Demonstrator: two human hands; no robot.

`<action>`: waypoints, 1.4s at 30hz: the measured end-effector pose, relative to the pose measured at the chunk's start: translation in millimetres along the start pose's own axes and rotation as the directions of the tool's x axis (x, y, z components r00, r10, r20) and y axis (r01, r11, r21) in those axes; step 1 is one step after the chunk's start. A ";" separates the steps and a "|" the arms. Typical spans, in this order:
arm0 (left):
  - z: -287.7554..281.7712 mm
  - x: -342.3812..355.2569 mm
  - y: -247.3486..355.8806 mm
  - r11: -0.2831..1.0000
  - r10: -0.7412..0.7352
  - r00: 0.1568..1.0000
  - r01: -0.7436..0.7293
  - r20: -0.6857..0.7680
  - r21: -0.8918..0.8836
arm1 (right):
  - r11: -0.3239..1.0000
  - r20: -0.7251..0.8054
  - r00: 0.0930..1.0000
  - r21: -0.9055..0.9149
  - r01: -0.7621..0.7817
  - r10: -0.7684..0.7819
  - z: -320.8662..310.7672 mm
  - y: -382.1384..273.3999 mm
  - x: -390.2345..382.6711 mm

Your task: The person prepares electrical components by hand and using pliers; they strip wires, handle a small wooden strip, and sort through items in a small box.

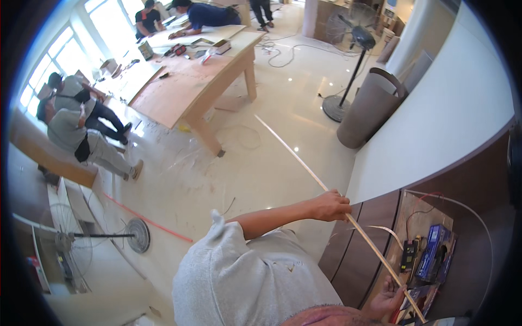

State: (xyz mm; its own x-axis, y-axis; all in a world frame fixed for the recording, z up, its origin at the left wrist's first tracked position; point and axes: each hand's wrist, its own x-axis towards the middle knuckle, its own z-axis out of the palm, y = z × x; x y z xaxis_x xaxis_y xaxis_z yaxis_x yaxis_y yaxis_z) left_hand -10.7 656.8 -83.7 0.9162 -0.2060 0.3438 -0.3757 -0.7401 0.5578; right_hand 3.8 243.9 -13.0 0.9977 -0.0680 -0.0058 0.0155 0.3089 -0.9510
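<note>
Workshop floor behind us, we've got both hands, left (330,206) and right (387,298), closed on the strip (304,168), lining it along the counter (435,136) edge; next needs steady alignment.

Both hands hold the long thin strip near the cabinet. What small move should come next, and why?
Probably lower the strip toward the cabinet edge. The left hand grips it mid-length and the right hand its near end, while the far end juts free over the floor.

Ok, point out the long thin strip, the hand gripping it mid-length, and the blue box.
long thin strip (293,155), head view, bare stretch over the floor.
left hand (333,205), head view, knuckles closed round the strip.
blue box (435,252), head view, its top face.
</note>
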 end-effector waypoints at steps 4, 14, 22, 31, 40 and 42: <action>3.9 -19.2 5.2 0.982 0.010 1.000 -0.008 0.008 -0.191 | 1.000 0.381 0.924 -0.004 0.026 -0.023 -18.9 -20.0 9.1; -4.4 -33.1 34.7 0.867 -0.030 0.954 -0.124 -0.299 -0.483 | 0.995 0.653 0.756 -0.040 0.089 -0.042 -5.8 -4.6 47.1; -12.8 -23.6 46.3 0.778 -0.151 0.916 -0.122 -0.373 -0.616 | 0.947 0.594 0.761 -0.310 -0.082 0.260 11.1 32.1 -23.0; -2.4 22.0 33.6 0.861 -0.087 0.992 0.027 -0.094 -0.508 | 0.781 0.290 0.927 -0.624 -0.005 0.238 23.6 14.9 -67.4; 101.9 76.3 46.3 0.868 0.142 0.913 0.071 0.382 -0.492 | 0.410 -0.426 0.848 -0.867 -0.283 -0.315 -79.5 16.6 -189.7; 120.9 86.7 58.7 0.883 0.257 0.902 -0.074 0.346 -0.463 | 0.227 -0.491 0.723 -0.870 -0.438 -0.486 -107.5 18.4 -207.3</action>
State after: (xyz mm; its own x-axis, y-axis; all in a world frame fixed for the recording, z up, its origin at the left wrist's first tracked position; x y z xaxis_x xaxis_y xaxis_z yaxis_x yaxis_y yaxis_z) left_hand 63.5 518.1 -112.5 0.7784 -0.5975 0.1927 -0.4646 -0.3417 0.8169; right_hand -209.9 161.7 -62.5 0.6816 -0.6648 0.3058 -0.4909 -0.7253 -0.4827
